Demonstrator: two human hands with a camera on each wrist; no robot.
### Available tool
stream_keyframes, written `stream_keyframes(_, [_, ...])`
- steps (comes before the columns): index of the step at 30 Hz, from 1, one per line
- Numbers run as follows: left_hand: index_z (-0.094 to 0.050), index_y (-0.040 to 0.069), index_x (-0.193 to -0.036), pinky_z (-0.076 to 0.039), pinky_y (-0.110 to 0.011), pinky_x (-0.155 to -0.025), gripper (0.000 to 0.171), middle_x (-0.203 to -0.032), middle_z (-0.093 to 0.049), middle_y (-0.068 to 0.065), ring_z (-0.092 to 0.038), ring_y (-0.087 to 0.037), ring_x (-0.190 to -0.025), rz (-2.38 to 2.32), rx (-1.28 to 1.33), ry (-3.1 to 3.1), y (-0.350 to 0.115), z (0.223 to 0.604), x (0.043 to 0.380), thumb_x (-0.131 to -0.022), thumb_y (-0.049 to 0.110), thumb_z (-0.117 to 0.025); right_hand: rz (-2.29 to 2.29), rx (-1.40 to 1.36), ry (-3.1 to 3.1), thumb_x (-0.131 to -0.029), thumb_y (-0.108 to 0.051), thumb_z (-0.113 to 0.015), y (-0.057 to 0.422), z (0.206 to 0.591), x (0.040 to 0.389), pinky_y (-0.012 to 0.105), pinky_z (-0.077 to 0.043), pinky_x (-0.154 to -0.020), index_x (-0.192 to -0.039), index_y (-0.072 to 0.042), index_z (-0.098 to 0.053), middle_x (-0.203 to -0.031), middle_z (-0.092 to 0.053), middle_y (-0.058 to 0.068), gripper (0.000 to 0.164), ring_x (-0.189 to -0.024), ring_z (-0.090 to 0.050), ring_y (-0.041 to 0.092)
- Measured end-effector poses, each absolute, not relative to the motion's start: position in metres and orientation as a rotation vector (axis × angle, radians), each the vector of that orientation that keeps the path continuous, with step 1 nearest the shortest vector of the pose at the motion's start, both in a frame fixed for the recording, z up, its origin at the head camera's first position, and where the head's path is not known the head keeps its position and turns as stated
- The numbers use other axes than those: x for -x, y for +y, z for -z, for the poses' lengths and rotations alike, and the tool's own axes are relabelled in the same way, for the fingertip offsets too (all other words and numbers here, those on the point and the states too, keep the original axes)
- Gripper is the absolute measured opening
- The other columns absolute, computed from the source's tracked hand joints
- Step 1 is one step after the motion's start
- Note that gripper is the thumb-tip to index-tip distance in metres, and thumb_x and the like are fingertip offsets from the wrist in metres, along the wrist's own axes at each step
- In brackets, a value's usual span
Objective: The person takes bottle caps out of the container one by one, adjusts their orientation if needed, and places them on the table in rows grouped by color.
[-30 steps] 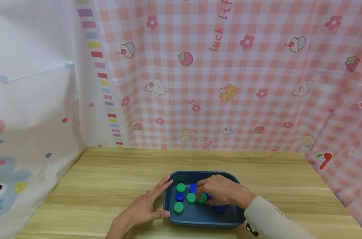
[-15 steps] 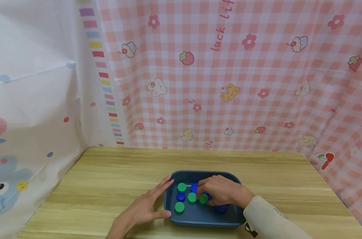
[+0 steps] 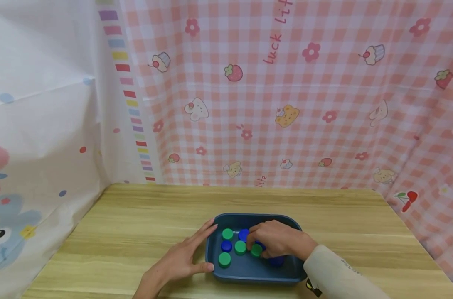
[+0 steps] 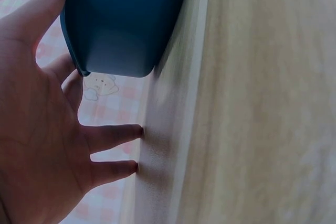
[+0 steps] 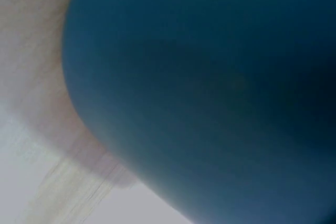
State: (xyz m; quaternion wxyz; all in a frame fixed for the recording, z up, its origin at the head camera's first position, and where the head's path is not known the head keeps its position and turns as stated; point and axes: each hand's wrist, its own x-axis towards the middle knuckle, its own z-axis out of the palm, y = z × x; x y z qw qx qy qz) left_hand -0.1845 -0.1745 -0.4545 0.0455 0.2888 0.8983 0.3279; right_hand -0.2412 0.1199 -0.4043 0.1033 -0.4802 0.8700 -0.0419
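A dark blue tray (image 3: 264,277) stands on the wooden table, holding several green and blue bottle caps. My left hand (image 3: 176,259) rests at its left end, with spread fingers and thumb touching the rim. Inside the tray, my right hand (image 3: 276,238) bends its fingers down and pinches a green bottle cap (image 3: 256,250). Left of that are another green cap (image 3: 240,248) and a blue cap (image 3: 226,246). A further blue cap (image 3: 276,261) is partly hidden below the right hand. The right wrist view shows mostly the tray's wall (image 5: 184,103), blurred.
Wooden tabletop (image 3: 144,216) surrounds the tray. A pink checked cloth (image 3: 256,91) hangs behind the table, and a white printed sheet (image 3: 43,104) hangs at the left. Something small, black and yellow (image 3: 313,287), sits by the right sleeve.
The green cap at my right fingertips has shifted slightly right and nearer, away from the green cap beside it. The left hand and the tray keep their places.
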Motion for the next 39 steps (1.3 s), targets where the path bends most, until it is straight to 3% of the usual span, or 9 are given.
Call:
stream_keyframes(15, [-0.019, 0.030, -0.154, -0.034, -0.071, -0.091, 0.084, -0.160, -0.005, 0.012, -0.032, -0.039, -0.135, -1.007, -0.874, 2.741, -0.181, 0.454, 0.183, -0.087, 0.048, -0.067, 0.114, 1.459, 2.591, -0.077, -0.021, -0.082, 0.117, 0.408, 0.241, 0.034, -0.051, -0.084, -0.103, -0.026, -0.072, -0.109, -0.065, -0.012, 0.028, -0.103, -0.060, 0.011])
stream_keyframes(27, [-0.020, 0.030, -0.154, -0.033, -0.072, -0.090, 0.084, -0.160, -0.006, 0.010, -0.034, -0.039, -0.134, -1.020, -0.894, 2.727, -0.174, 0.455, 0.185, -0.087, 0.048, -0.066, 0.112, 1.510, 2.602, -0.078, -0.026, -0.081, 0.123, 0.383, 0.227, 0.022, -0.050, -0.068, -0.103, -0.024, -0.071, -0.092, -0.057, -0.015, 0.026, -0.078, -0.054, -0.001])
stream_keyframes(33, [-0.019, 0.031, -0.154, -0.031, -0.073, -0.092, 0.083, -0.160, -0.006, 0.011, -0.035, -0.039, -0.134, -1.002, -0.864, 2.731, -0.174, 0.454, 0.185, -0.087, 0.050, -0.065, 0.137, 1.566, 2.578, -0.080, -0.025, -0.079, 0.116, 0.367, 0.213, 0.019, -0.050, -0.069, -0.106, -0.023, -0.071, -0.103, -0.060, -0.013, 0.027, -0.078, -0.056, -0.003])
stream_keyframes(39, [-0.020, 0.029, -0.154, -0.030, -0.071, -0.094, 0.084, -0.160, -0.006, 0.010, -0.037, -0.038, -0.132, -1.010, -0.876, 2.730, -0.175, 0.453, 0.184, -0.087, 0.048, -0.066, 0.144, 1.641, 2.551, -0.082, -0.026, -0.078, 0.106, 0.357, 0.197, 0.011, -0.045, -0.060, -0.109, -0.023, -0.070, -0.104, -0.060, -0.011, 0.028, -0.066, -0.051, -0.006])
